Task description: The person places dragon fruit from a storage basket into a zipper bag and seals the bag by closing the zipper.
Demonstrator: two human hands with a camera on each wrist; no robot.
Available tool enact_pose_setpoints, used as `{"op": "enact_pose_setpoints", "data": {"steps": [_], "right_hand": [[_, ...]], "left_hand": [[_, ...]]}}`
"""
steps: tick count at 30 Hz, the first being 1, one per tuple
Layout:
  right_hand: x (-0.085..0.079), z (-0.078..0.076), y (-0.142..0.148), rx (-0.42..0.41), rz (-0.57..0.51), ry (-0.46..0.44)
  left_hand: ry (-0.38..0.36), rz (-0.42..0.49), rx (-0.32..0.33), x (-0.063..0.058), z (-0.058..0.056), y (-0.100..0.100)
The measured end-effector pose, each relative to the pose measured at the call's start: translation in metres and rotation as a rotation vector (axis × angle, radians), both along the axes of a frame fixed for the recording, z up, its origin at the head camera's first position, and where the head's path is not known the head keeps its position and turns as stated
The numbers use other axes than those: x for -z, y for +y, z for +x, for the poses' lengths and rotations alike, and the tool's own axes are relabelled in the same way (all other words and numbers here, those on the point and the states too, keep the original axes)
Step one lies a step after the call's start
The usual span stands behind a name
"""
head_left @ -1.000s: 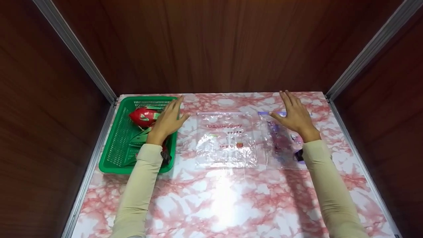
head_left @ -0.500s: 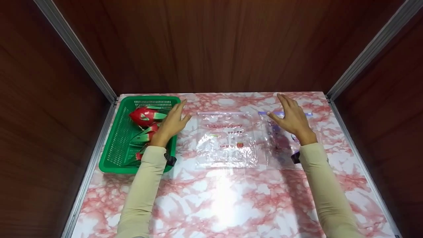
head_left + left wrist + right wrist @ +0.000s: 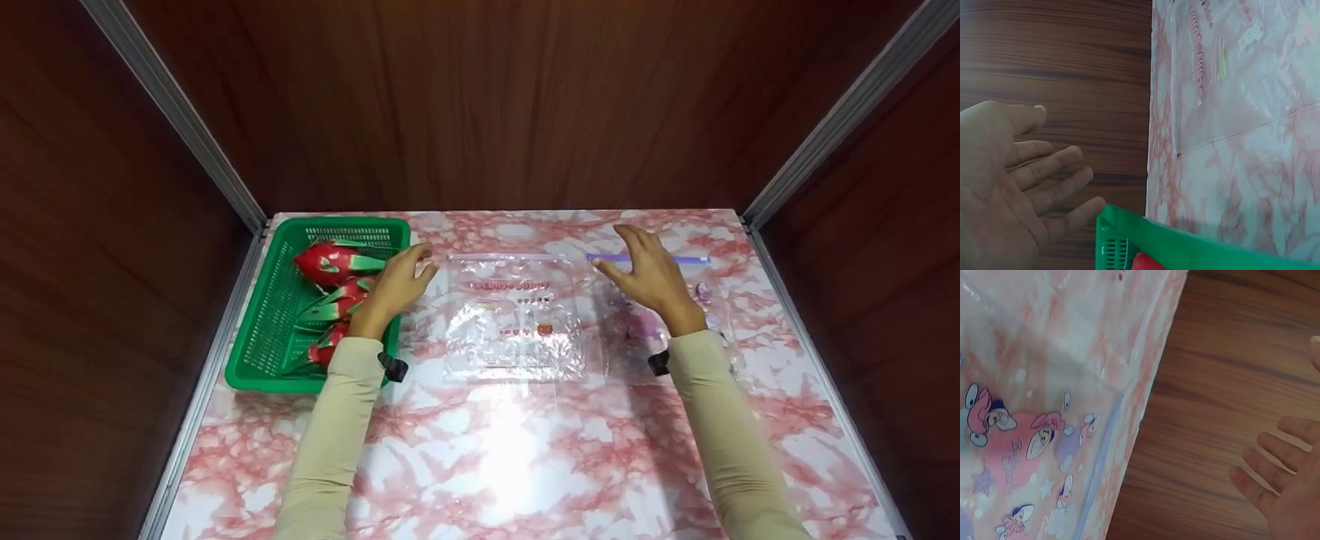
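There are 3 red fruits (image 3: 328,262) with green leaves in 1 green basket (image 3: 274,385) at the left side of the table (image 3: 585,465), and 2 flat bags to its right. The fruits lie in a row from far to near, and the left arm partly covers the near 1. Their skin is glossy and rounded, with long tapering leaves. The basket is a rounded rectangle with perforated walls and a smooth rim.

Both bags are clear, shiny and wrinkled. The left bag (image 3: 517,319) has a pale pink strip along its far edge and red lettering; the right bag (image 3: 641,330) has a purple strip at its far edge, cartoon figures and 1 large pink circle. The tabletop is marbled red and white; the walls (image 3: 480,105) are dark wood-grained panels.

The left hand (image 3: 396,289) is over the basket's right rim, fingers gently bent, thumb apart, holding nothing; whether its little finger touches the rim I cannot tell. The right hand (image 3: 651,276) is above the right bag, its fingers loosely spread and the thumb well apart, also holding nothing. Both forearms, in pale yellow sleeves (image 3: 319,442), reach in from the near side.
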State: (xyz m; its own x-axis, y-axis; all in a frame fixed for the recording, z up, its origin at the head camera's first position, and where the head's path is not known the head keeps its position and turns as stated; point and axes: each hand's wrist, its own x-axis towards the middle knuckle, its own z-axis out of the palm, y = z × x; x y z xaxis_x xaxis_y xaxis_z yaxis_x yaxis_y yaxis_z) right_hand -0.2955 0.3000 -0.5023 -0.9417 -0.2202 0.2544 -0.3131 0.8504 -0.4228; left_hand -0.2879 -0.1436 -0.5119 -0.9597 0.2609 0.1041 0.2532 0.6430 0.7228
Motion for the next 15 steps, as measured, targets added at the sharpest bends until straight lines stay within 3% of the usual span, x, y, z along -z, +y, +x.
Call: {"op": "enact_pose_setpoints", "data": {"steps": [15], "right_hand": [[0.014,0.006,-0.014,-0.012,-0.086,-0.031]], "left_hand": [[-0.039,0.042,-0.039,0.014,0.004,0.011]]}}
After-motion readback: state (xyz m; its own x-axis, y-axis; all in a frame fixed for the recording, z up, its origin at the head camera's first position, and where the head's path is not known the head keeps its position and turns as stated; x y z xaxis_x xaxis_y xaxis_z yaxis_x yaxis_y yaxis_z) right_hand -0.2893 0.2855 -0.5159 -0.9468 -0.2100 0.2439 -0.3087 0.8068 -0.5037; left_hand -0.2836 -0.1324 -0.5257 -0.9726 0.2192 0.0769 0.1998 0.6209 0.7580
